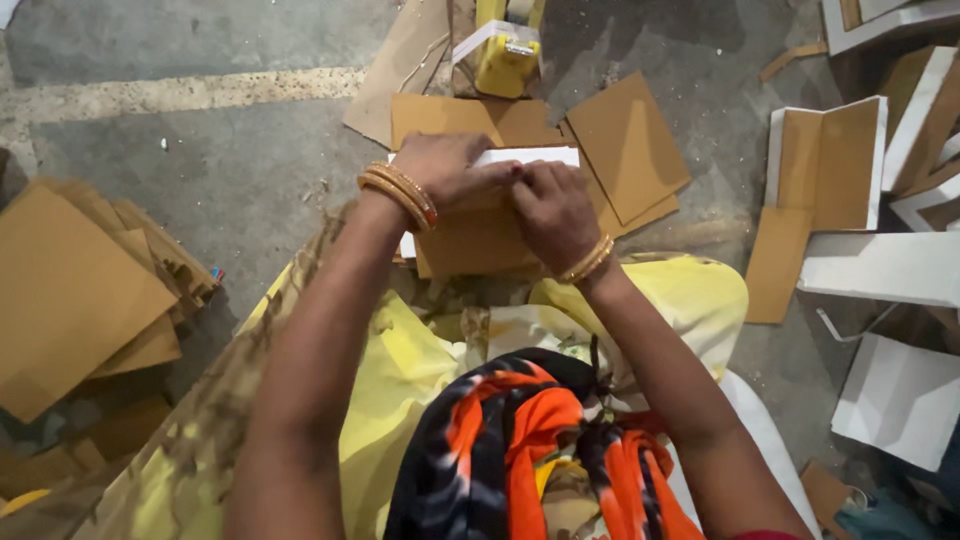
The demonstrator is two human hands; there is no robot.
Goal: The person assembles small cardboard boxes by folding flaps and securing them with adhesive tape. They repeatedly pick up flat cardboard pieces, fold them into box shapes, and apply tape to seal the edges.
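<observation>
A rough grey concrete floor [220, 170] is spreading out under the person, crossed by a pale painted line [180, 93] and littered with cardboard scraps. The person is sitting low, with yellow cloth [400, 370] over the knees and an orange and black scarf [520, 450] hanging in front.

Both hands are working on a brown cardboard panel [470, 240] that is lying flat just ahead of the knees, with a white paper strip [530, 156] along its far edge. The left hand [445, 165], with orange bangles at the wrist, is pressing down on the strip, fingers flat and together. The right hand [550, 205] is pinching at the strip's near edge with its fingertips closed on it. By my reading, the strip is being stuck or folded over the panel's edge; the step in hand calls for smoothing along the strip toward its right end while keeping it square with the board.

Room is tight: loose brown boards [630, 140] are overlapping on the right, touching the panel, and a yellow tape dispenser [505, 55] is standing just beyond. A stack of brown boards [70, 290] is lying well apart on the left, and white-edged finished pieces [830, 165] are crowding the right. The bare floor at upper left is giving the freest space.
</observation>
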